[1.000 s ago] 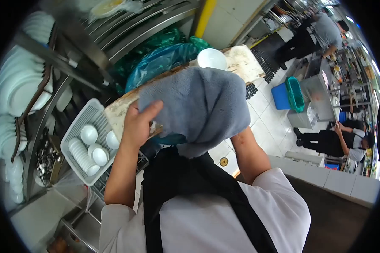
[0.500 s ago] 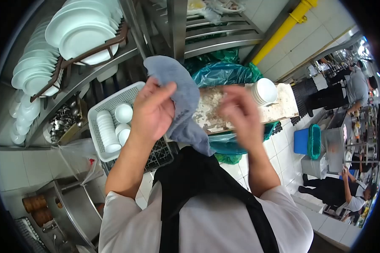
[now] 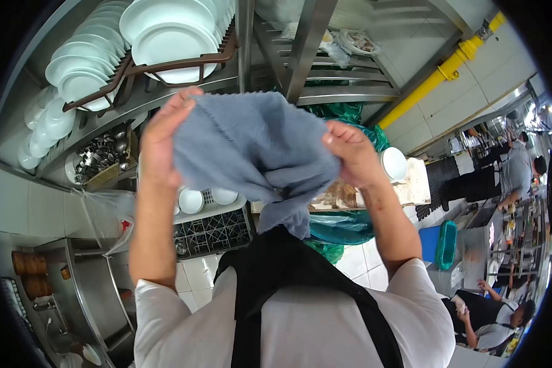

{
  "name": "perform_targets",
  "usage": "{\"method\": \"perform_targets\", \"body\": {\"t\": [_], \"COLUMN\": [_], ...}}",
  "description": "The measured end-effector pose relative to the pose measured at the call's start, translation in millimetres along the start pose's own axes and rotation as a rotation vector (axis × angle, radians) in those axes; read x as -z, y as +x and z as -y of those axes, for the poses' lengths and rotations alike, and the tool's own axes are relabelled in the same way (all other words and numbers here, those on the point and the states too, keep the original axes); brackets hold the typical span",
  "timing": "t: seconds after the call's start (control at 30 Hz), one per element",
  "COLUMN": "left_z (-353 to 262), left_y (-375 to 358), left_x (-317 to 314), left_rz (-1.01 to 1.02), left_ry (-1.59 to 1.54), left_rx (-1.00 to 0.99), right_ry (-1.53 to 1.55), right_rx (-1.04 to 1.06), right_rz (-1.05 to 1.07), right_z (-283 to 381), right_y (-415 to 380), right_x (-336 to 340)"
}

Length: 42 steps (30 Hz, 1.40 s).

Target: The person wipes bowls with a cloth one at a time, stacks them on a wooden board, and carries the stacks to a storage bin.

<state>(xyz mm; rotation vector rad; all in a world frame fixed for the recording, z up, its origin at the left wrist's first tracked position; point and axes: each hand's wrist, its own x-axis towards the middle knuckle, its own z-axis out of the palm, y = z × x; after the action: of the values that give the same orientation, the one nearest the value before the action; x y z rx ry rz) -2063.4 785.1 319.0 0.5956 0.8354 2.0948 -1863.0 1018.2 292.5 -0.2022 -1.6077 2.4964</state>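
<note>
A grey-blue cloth [image 3: 245, 135] is stretched between my two hands in front of the black apron. My left hand [image 3: 164, 140] grips its left edge, with fingertips at the upper corner. On the other side my right hand [image 3: 354, 152] pinches the cloth between thumb and fingers. The lower part of the cloth hangs in loose folds down to the apron. Behind it, the cloth hides much of a light plastic basket with small white bowls [image 3: 191, 200]. Just beyond my right hand, a stack of white bowls [image 3: 394, 164] stands on a worn board [image 3: 416, 184].
White plates [image 3: 175, 52] stand in brown racks on a metal shelf at upper left. Below are a cutlery box [image 3: 107, 156] and a black crate [image 3: 218, 232]. A sink [image 3: 92, 288] is at lower left. Green bags lie around the board. Two people work at far right.
The cloth, held by my left hand alone before, is now spread wide between both hands. My right hand has moved onto its right edge. The view has shifted slightly.
</note>
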Motion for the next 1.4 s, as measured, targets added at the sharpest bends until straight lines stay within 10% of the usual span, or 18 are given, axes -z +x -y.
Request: {"method": "perform_targets", "body": {"t": [0.13,0.2,0.33,0.43,0.77,0.97,1.03,1.2,1.33,1.4], "left_z": [-66,-53,51,119,131,134,125,105,99,79], "left_y": [-11,5,10,-54,-42,-13,-6,6,21,25], "left_x": [-7,-73,42,45,40,19,22,8,6,2], "left_rz": [0.095,-0.737,-0.479,-0.404,-0.246,-0.142,-0.111,0.089,-0.177,0.057], "left_ry": [0.147,0.401,0.782,0.113,-0.215,-0.022,-0.02,-0.298,-0.024,0.31], "left_rx": [-0.177,-0.489,-0.257,0.012,0.243,0.46,0.477,0.376,0.21,0.157], "right_ry": [-0.126,-0.175,0.115,0.15,0.612,0.198,0.352,0.326,0.222,0.045], "right_rx": [0.123,0.215,0.294,0.199,-0.185,-0.119,0.2,0.191,0.254,0.29], "right_rz": [0.184,0.285,0.096,0.003,-0.062,-0.269,-0.245,-0.378,-0.455,-0.533], "right_z": [65,87,79,51,-54,-77,-54,-18,8,22], "right_y": [-22,-28,13,25,-56,-90,-95,-114,-123,-128], "right_x": [-34,-67,-89,-43,-19,8,6,11,24,23]}}
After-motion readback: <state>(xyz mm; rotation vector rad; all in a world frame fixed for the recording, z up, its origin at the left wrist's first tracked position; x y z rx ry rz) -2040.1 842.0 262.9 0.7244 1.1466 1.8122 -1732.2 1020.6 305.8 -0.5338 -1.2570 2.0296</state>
